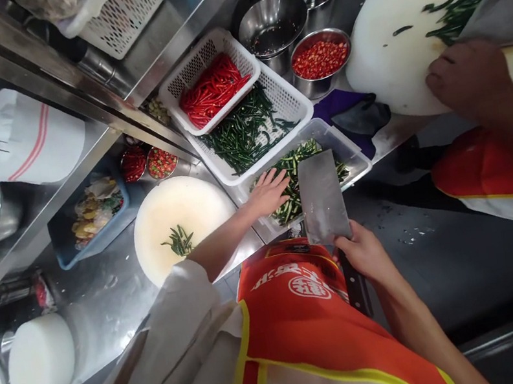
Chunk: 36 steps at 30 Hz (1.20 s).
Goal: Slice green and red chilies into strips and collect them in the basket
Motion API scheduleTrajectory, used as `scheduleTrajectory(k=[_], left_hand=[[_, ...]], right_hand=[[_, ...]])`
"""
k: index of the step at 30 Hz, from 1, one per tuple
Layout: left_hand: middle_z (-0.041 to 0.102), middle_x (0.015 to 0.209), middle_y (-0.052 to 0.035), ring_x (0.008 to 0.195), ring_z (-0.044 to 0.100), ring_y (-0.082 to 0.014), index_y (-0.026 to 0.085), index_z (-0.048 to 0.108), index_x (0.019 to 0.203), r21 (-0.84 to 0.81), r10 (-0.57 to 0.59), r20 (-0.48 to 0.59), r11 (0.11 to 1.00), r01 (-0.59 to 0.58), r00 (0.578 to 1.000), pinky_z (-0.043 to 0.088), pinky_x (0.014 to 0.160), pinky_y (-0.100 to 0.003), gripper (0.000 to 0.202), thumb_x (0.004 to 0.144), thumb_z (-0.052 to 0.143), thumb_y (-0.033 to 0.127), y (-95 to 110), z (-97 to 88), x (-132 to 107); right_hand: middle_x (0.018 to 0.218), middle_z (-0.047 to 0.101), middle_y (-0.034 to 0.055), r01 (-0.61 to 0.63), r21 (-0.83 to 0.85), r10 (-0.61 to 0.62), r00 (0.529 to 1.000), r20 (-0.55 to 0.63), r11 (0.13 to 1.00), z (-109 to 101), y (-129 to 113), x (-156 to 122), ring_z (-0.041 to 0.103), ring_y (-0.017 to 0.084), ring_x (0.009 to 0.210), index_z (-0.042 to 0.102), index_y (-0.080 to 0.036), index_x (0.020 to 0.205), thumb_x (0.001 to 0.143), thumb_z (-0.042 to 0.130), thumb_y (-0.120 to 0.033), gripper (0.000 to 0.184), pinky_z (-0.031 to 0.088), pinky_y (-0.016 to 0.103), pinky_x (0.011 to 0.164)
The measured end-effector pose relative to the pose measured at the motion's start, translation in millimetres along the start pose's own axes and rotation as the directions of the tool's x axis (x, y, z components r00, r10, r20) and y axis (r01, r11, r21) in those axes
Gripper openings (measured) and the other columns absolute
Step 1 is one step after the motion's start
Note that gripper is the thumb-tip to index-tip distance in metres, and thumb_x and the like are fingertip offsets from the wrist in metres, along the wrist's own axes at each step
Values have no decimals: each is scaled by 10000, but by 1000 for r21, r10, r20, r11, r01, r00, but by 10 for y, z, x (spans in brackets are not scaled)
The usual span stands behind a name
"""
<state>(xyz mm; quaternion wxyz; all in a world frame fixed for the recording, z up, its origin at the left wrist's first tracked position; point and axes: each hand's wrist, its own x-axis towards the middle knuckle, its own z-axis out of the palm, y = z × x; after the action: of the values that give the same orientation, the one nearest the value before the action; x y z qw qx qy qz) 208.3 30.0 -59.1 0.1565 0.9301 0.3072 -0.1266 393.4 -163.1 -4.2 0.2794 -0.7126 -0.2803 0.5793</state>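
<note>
My right hand [361, 245] grips a cleaver [320, 194], its broad blade raised over the near side of a clear plastic tub [354, 159]. Cut green chili peppers [300, 168] fill much of that tub. At its left end my left hand [270, 191] lies with fingers spread over the cut peppers, palm down and holding nothing. Left of my forearm is a round white cutting board [199, 205] with a small heap of green peppers [179, 240] on it.
Behind the tub are a white basket [295, 103] of whole green chilies and a smaller basket of red chilies [215, 91]. A steel bowl of chopped red chilies [320, 60] stands nearby. To the right, a co-worker's hand [468, 75] is by another cleaver [502, 16] on a large board [384, 13].
</note>
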Motion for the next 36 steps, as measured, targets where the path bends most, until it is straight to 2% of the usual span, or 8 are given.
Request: scheduleTrajectory(k=[4,13,17,20,25,30,32,36], left_hand=[[262,1577,-94,1480,150,-300,154,349,1478,68,11,146,997,-21,989,112,1221,-466,664,941,373,543,-207,-50,-78],[365,1535,-17,1470,212,-276,290,505,1372,-143,-63,94,987,76,994,132,1220,-464,582,828,609,468,-188,13,-169],[427,1496,9,1448,283,-229,296,577,1288,-336,-58,-50,941,38,997,212,1213,-399,458,844,599,403,-282,-113,-357],[553,1385,11,1354,440,-163,302,601,1246,-536,-153,-233,844,5,960,319,1168,-302,386,906,517,465,-610,-326,-867],[661,1173,-25,1328,457,-275,192,649,1054,-674,-733,-269,607,421,625,268,1185,-486,453,881,485,578,-1425,-317,-2169],[581,1315,-119,1334,449,-313,143,606,1159,-703,-953,-232,302,645,194,315,1179,-434,620,869,473,674,-1511,374,-3035],[471,1443,-121,1383,387,-301,163,536,1290,-687,-951,-236,307,658,198,299,1187,-440,590,900,485,603,-1372,654,-3089],[297,1560,-90,1461,227,-305,221,434,1414,-532,-860,-298,510,676,414,161,1221,-491,629,876,588,507,-1173,883,-2945]], right_hand=[[483,616,-42,-16,11,16,1000,0,1000,33,68,-49,582,170,437,503,-219,906,735,540,-344,214,418,251,473],[485,608,-37,-4,30,5,1000,-27,1000,120,146,-117,589,180,445,493,-215,922,745,555,-345,228,433,263,473],[502,605,-36,4,26,-3,999,-45,1000,191,115,-186,570,174,437,480,-223,905,753,575,-378,237,419,262,450],[503,593,-43,2,26,-1,1000,-18,1000,291,47,-275,544,164,417,478,-226,906,746,609,-428,289,403,260,423],[527,603,-44,25,-15,-21,982,187,1000,654,-25,-270,552,157,442,496,-221,923,770,615,-486,328,406,254,440],[488,583,-58,86,-59,-56,916,398,995,1364,-68,-2,542,147,426,502,-211,894,787,582,-482,302,425,259,479],[475,576,-62,107,-104,-53,905,422,989,1659,-102,96,535,146,408,498,-213,872,782,573,-482,294,411,254,461],[475,577,-64,87,-140,-22,910,413,986,2104,-156,197,531,142,407,481,-222,869,773,580,-474,287,413,247,442]])
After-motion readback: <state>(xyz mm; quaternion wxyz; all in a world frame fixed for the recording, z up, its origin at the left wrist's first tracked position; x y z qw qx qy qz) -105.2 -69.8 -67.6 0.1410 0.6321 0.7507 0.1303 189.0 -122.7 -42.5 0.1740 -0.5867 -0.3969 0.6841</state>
